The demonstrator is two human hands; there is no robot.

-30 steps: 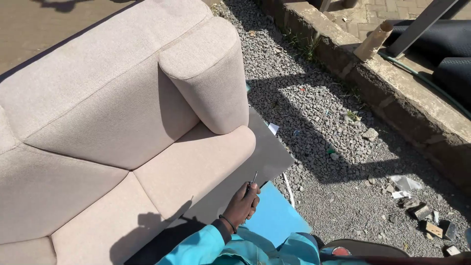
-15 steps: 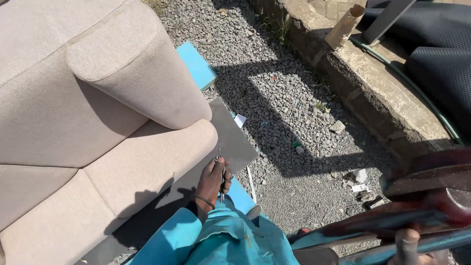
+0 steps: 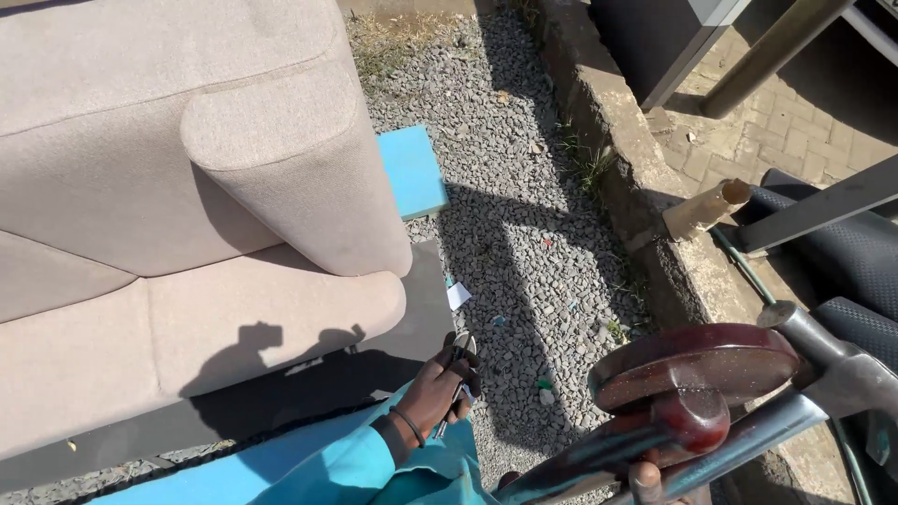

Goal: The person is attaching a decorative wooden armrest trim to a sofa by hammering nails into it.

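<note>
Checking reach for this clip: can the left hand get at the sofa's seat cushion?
Probably yes: the left hand, gripping small scissors, is beside the seat cushion front edge, nothing between them.

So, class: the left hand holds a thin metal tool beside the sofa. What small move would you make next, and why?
Probably bring the left hand back toward the sofa seat edge. Its grip is closed on the thin tool, but it sits off the cushion, above the gravel and the grey board under the sofa.
</note>
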